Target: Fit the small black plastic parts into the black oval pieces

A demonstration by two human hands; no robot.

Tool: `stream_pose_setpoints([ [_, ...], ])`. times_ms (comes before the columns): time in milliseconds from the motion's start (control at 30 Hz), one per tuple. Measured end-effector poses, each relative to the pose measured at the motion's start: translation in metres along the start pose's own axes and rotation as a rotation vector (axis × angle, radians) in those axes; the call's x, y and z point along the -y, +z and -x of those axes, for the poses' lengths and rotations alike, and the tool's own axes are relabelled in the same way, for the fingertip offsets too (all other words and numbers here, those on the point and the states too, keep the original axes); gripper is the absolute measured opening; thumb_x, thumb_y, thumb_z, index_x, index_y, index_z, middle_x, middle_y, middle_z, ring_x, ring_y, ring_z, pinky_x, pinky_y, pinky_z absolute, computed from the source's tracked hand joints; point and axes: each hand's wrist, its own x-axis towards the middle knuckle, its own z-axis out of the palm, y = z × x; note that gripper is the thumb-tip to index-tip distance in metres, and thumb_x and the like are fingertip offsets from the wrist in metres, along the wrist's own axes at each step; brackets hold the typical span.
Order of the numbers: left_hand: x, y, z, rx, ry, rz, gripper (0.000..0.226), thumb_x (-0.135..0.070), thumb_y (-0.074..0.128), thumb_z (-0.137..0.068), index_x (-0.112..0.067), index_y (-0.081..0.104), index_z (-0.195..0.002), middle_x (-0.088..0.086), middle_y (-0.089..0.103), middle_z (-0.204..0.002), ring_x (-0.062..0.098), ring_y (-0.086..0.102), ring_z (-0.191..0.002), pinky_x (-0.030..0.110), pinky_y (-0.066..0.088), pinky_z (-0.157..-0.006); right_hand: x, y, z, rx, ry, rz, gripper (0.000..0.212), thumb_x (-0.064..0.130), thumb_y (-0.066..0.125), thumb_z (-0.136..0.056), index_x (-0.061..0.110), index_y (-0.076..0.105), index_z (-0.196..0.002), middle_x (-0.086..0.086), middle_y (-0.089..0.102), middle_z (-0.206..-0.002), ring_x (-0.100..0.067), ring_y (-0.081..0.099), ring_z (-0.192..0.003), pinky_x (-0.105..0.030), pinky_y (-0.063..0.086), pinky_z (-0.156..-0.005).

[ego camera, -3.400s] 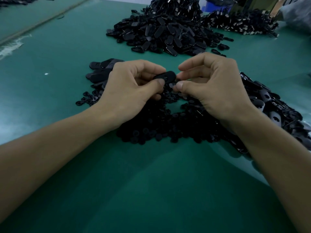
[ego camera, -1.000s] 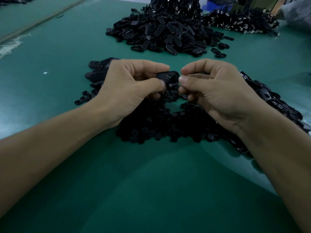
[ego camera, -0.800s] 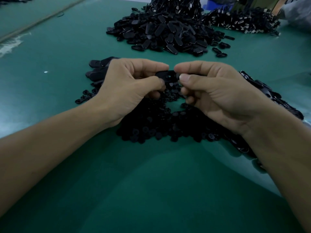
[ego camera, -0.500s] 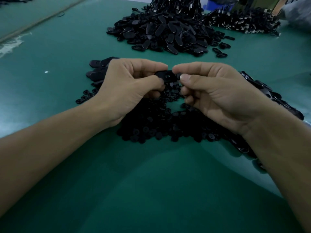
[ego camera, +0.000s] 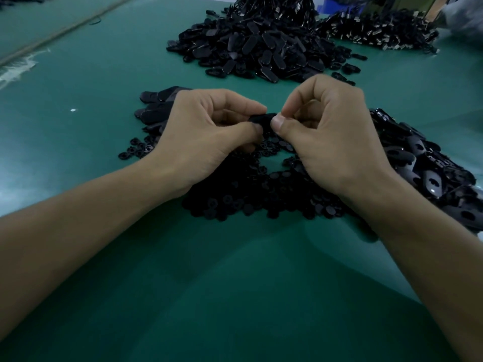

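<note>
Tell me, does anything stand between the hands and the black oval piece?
Nothing visible does. The left hand and the right hand both pinch the black oval piece directly, above the pile of small parts. The right thumb covers its end, so the small part itself cannot be seen.

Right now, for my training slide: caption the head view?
Left hand and right hand pinch a black oval plastic piece over small black plastic parts on a green table.
</note>
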Motion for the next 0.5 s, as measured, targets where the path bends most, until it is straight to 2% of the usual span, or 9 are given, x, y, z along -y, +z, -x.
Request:
stream_pose_setpoints([
  [200,0.0005,0.0005,0.0003,0.0,0.016,-0.013,0.02,0.002,0.077,-0.083,-0.016,0.075,-0.092,0.001,0.077,-0.075,0.013,0.071,-0.065,0.023,0.058,-0.07,0.0026,0.0005,0.0003,0.016,-0.006,0.013,0.026,0.014,0.073,-0.089,0.028,0.053,-0.08,-0.001,0.068,-0.079,-0.018,0.065,-0.072,-0.03,0.054,-0.064],
  [333,-0.0001,0.0,0.0011,0.009,0.027,-0.025,0.021,0.002,0.077,-0.082,-0.017,0.075,-0.091,0.001,0.077,-0.078,0.014,0.073,-0.067,0.024,0.059,-0.071,0.0052,0.005,0.003,-0.047,-0.03,0.067,0.029,0.013,0.072,-0.088,0.029,0.051,-0.077,0.005,0.066,-0.075,-0.011,0.061,-0.069,-0.015,0.046,-0.056],
  [500,-0.0006,0.0009,0.0002,-0.015,-0.004,0.023,0.022,0.005,0.075,-0.083,-0.015,0.075,-0.091,0.004,0.078,-0.079,0.018,0.075,-0.071,0.026,0.06,-0.073,0.0091,0.0095,0.0047,-0.101,-0.063,0.125,0.027,0.01,0.066,-0.089,0.027,0.047,-0.079,0.007,0.062,-0.078,-0.014,0.058,-0.078,-0.018,0.044,-0.057],
])
